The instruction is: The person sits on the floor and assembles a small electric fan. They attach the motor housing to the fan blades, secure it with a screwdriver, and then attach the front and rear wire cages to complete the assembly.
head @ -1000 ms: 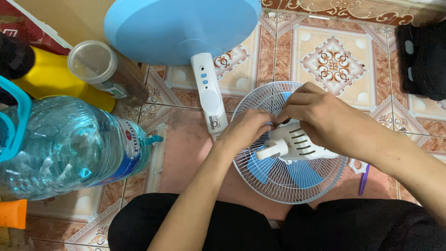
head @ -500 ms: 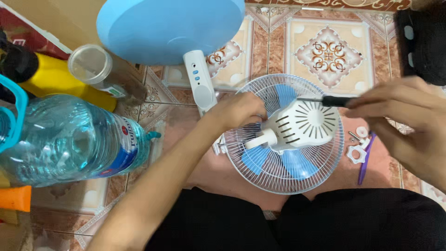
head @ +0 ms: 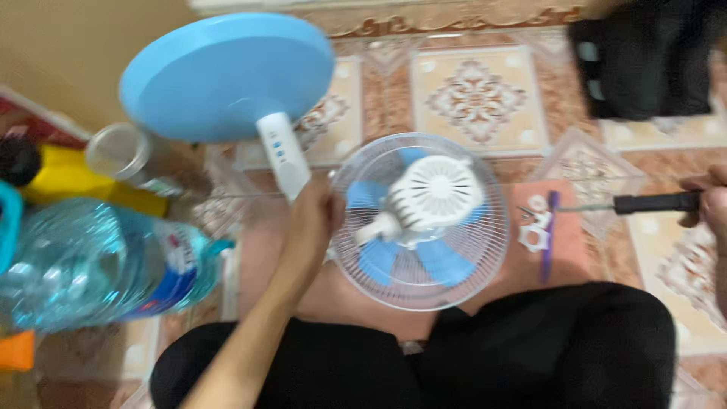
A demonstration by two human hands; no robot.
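Observation:
A small fan lies face down on the tiled floor, its white wire grille (head: 485, 257) and blue blades showing around a white motor housing (head: 438, 193). My left hand (head: 312, 220) rests against the grille's left rim, beside the fan's white stem (head: 283, 155) and round blue base (head: 227, 72). My right hand (head: 712, 208) is far out at the right edge, gripping a black-handled screwdriver (head: 651, 202) whose shaft points left. Small white plastic parts and screws (head: 534, 223) lie just right of the grille, next to a purple pen-like stick (head: 549, 235).
A big clear water bottle (head: 83, 265) lies at left. Behind it are a yellow bottle (head: 83, 182) and a clear jar (head: 125, 155). A black bag (head: 651, 64) sits at top right. My black-clad legs (head: 530, 348) fill the bottom.
My right hand has pulled away from the motor housing to the far right, taking the screwdriver with it. The left hand stays on the grille's rim.

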